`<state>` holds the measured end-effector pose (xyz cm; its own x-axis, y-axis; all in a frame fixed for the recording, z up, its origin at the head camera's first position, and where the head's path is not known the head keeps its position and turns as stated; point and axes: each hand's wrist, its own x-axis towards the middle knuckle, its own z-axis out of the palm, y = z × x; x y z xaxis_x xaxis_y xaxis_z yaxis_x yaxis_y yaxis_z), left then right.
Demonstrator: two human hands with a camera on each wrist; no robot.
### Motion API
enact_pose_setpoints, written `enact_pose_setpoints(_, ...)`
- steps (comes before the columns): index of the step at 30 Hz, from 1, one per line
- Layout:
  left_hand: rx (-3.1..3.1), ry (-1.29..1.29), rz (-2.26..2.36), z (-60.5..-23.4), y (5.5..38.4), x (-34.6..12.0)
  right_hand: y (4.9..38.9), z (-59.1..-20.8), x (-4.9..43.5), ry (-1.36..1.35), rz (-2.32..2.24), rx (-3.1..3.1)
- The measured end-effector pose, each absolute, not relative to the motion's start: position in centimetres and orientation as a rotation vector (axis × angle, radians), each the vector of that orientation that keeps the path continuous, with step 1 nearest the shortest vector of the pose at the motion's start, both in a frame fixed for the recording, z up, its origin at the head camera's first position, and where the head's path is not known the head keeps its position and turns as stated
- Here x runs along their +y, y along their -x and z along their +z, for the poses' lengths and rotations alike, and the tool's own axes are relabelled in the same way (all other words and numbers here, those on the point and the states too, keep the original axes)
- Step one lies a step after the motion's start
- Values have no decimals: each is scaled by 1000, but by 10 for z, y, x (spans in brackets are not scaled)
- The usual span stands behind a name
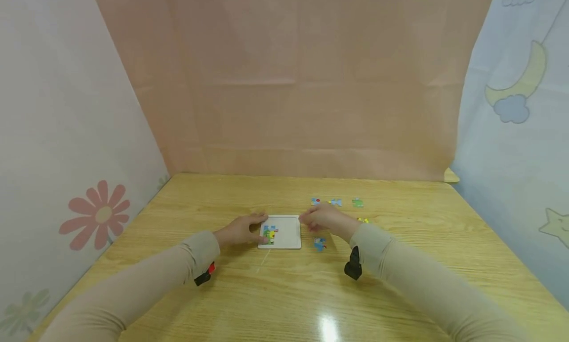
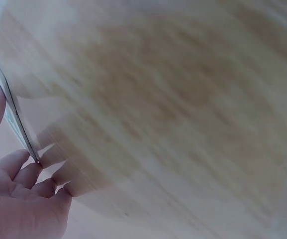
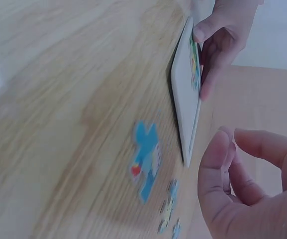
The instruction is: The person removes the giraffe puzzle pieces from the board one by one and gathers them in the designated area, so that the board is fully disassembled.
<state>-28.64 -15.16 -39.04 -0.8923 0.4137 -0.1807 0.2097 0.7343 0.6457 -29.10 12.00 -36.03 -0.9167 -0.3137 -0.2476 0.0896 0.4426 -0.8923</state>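
A white puzzle tray (image 1: 288, 234) lies on the table, with a few joined, colourful jigsaw pieces (image 1: 270, 232) at its left side. My left hand (image 1: 239, 230) grips the tray's left side, the thumb near the front corner and the fingers at the far one. My right hand (image 1: 323, 217) hovers by the tray's far right corner. In the right wrist view its fingers are loosely bent, thumb tip close to the index tip, with nothing visible between them. Just below this hand lies a loose blue jigsaw piece (image 3: 146, 159) with a red spot.
More loose pieces lie beyond and beside the right hand: a blue one with a red dot (image 1: 315, 201), a light blue one (image 1: 337, 202), a green one (image 1: 357, 202) and a yellow one (image 1: 363, 220). Wood-grain table (image 1: 266, 292) surrounds everything, with a curtain (image 1: 284, 109) behind.
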Motion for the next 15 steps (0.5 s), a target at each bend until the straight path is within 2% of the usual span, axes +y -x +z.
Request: enact_pose_setpoints(15, 2679, -597, 746, -388, 287, -154, 311, -380, 70, 219, -1423, 2244)
